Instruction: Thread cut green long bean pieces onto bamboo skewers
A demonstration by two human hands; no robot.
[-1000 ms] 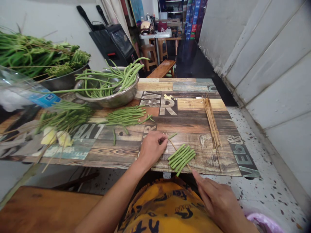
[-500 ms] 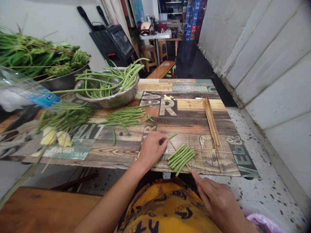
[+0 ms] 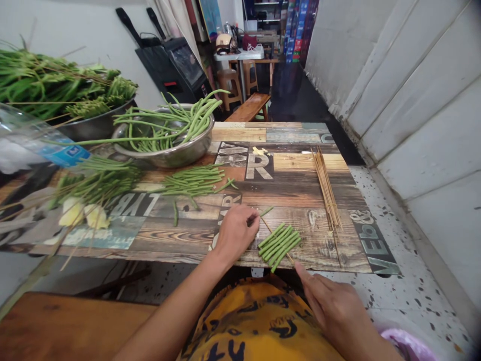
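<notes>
My left hand (image 3: 237, 230) is closed in a pinch on a short piece of green bean (image 3: 267, 211), at the far tip of a bamboo skewer (image 3: 266, 223). Several cut bean pieces (image 3: 278, 244) sit side by side on that skewer, like a small raft, near the table's front edge. The skewer's near end is gripped by my right hand (image 3: 334, 301), its index finger stretched along it. Left of my left hand lies a pile of cut bean pieces (image 3: 193, 180). A bundle of bare skewers (image 3: 326, 188) rests on the right of the table.
A metal bowl (image 3: 169, 158) of long beans (image 3: 205, 118) stands at the back left. Beside it are a larger basin (image 3: 97, 120) heaped with greens, a plastic bottle (image 3: 71, 153) and skewered greens (image 3: 101, 183). The patterned table (image 3: 300, 193) ends just before my body.
Both hands keep almost the same position on the skewer and bean piece. The whole view has shifted slightly.
</notes>
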